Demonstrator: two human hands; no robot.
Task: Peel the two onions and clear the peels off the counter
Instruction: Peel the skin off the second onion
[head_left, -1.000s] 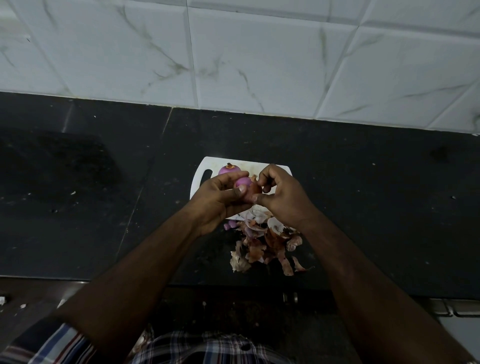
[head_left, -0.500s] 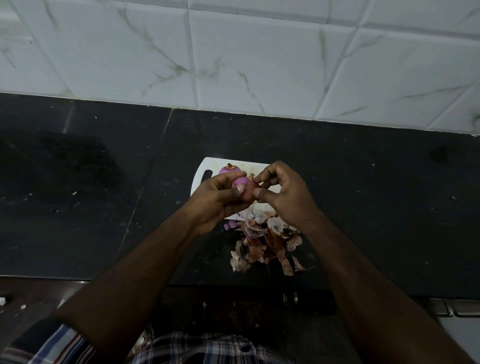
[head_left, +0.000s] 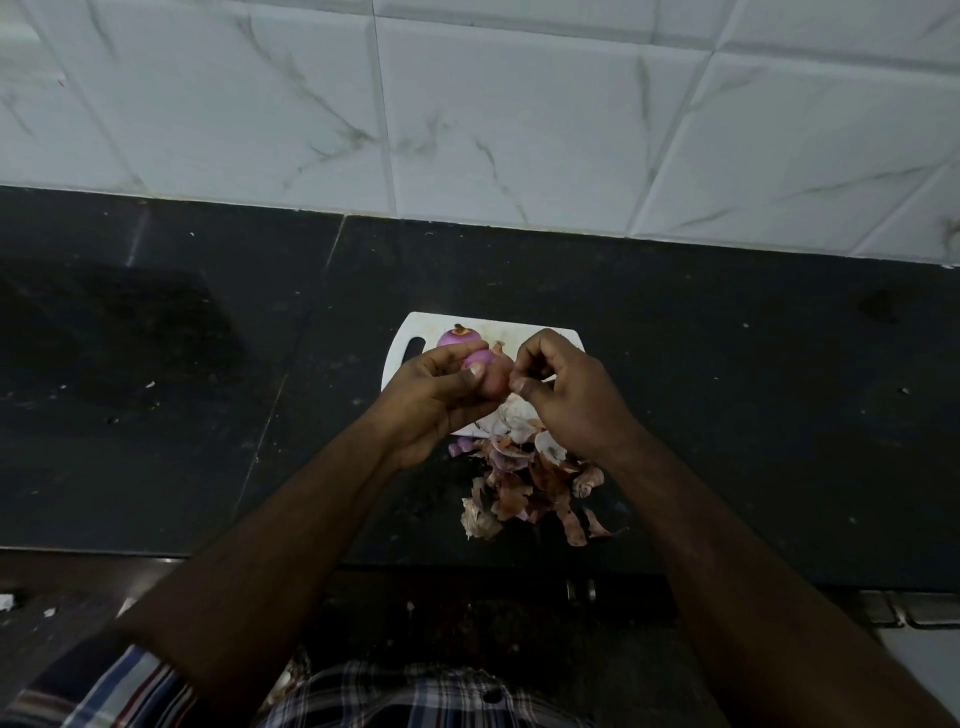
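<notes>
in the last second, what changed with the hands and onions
The right hand lifted its fingers and shifted slightly right, now pinching at skin on the held onion. The left hand kept gripping that onion. The second onion, cutting board and peel pile stayed put.

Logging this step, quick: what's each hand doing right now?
Left hand: grips the onion.
Right hand: fingers curled, pinching at the onion's skin; the peel itself can't be made out.

One head-worn view looks steeply down, close over the counter (head_left: 727, 389), perhaps tilted slightly.
</notes>
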